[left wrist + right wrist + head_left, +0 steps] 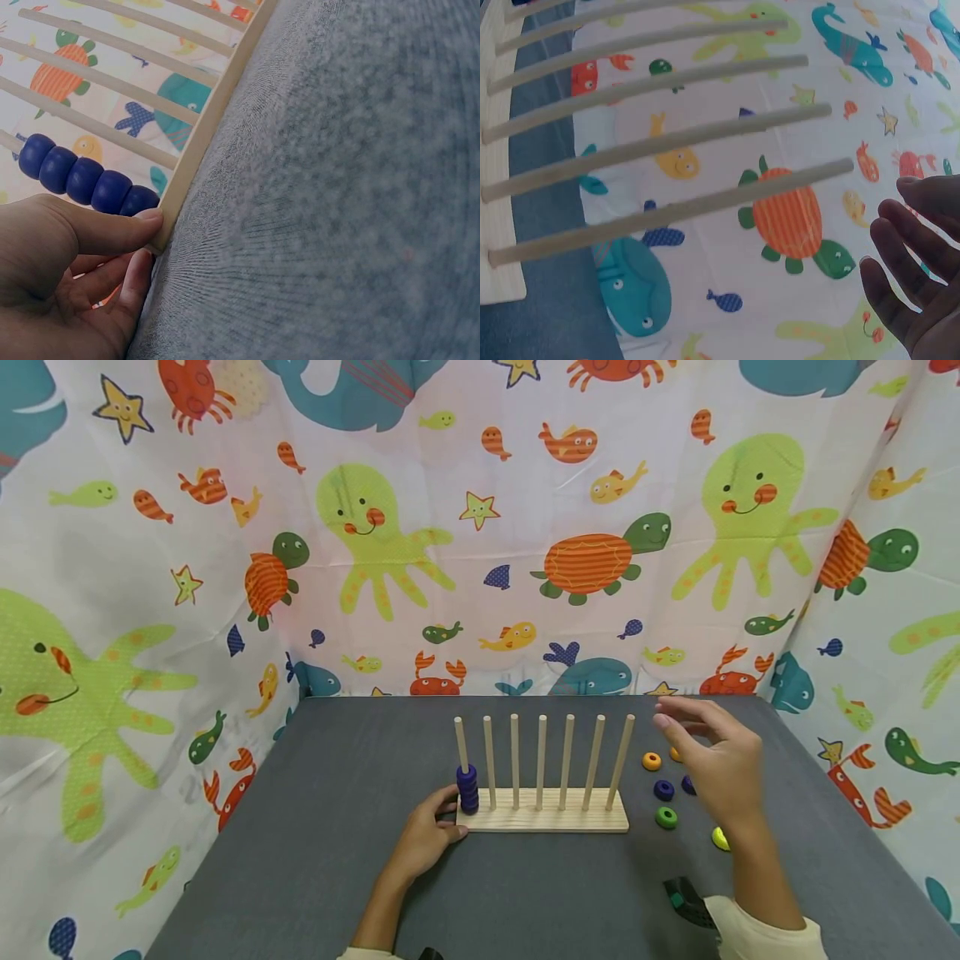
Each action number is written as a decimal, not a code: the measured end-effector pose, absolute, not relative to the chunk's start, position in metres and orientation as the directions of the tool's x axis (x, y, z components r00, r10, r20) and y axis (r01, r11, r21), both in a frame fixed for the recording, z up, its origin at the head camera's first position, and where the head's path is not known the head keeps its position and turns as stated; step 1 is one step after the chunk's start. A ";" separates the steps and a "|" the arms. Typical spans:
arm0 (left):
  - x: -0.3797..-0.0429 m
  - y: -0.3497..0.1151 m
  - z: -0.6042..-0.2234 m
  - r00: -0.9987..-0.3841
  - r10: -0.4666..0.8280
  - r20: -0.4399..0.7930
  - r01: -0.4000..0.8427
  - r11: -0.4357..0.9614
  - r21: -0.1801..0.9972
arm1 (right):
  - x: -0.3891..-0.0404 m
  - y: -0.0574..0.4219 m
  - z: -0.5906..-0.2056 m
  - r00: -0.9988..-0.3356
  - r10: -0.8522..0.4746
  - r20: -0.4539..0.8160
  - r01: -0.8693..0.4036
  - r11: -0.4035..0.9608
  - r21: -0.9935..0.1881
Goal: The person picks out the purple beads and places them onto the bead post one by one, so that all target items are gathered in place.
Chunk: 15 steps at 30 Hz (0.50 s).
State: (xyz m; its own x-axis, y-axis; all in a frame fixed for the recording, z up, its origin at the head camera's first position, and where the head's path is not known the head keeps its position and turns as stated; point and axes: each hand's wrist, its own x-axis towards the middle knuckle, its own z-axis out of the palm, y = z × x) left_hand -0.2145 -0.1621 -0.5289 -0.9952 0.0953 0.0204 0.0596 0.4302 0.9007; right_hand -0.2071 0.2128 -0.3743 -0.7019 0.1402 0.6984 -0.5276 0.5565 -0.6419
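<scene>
A pale wooden base (543,821) with several upright pegs (542,760) stands on the table. Dark blue rings (467,790) are stacked on its leftmost peg; the left wrist view shows these blue rings (86,178) close up. My left hand (426,837) grips the left end of the base, thumb (120,229) on the front edge. Raised above the table to the right of the pegs is my right hand (716,756), its fingers loosely bent. Nothing shows between the fingertips of the right hand (922,255) in the right wrist view.
Loose rings lie right of the base: an orange ring (651,762), a blue ring (663,790), a green ring (666,817) and a yellow ring (721,838). The right hand partly covers others. A sea-animal curtain (450,552) hangs behind the grey table (315,860).
</scene>
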 end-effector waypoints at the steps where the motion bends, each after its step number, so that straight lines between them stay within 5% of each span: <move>1: -0.214 -0.162 -0.529 -0.995 0.097 0.022 0.062 0.431 0.900 | -0.207 0.215 -0.376 -0.712 0.152 0.686 -0.506 0.567 -0.651; 15: -0.215 -0.162 -0.529 -0.995 0.096 0.023 0.063 0.431 0.900 | -0.217 0.250 -0.400 -0.789 0.254 0.560 -0.320 0.608 -0.727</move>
